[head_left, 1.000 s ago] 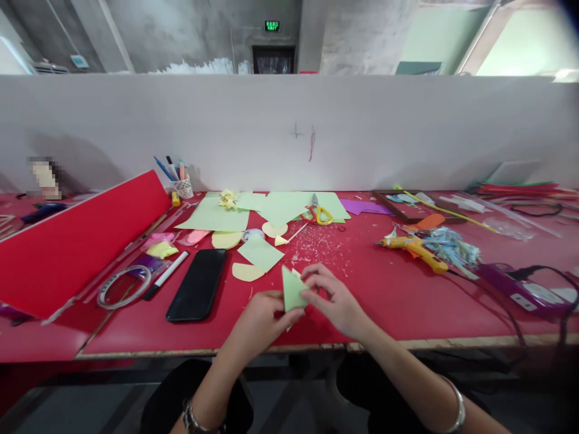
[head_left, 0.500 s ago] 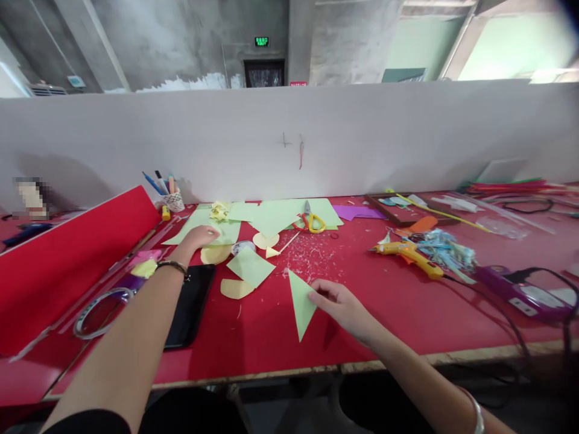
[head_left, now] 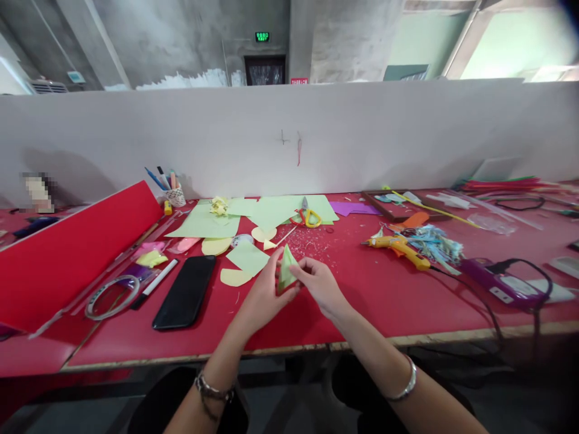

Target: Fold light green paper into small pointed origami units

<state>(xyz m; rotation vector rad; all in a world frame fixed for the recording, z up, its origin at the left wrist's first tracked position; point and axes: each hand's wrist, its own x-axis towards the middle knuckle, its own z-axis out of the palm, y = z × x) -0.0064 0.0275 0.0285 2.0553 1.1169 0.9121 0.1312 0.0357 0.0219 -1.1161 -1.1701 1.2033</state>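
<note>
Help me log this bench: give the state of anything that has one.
Green paper: folded, between left hand and right hand
Phone: screen dark
Pen cup: upright
Scissors: lying down, opening unclear
Glue gun: lying down, power unclear
Yellowish wad: crumpled
Exit sign: lit

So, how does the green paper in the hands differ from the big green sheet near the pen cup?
The held paper looks folded and pointed; the big sheet lies flat on the table. The held paper also looks smaller than the big sheet. Both are light green.
</note>
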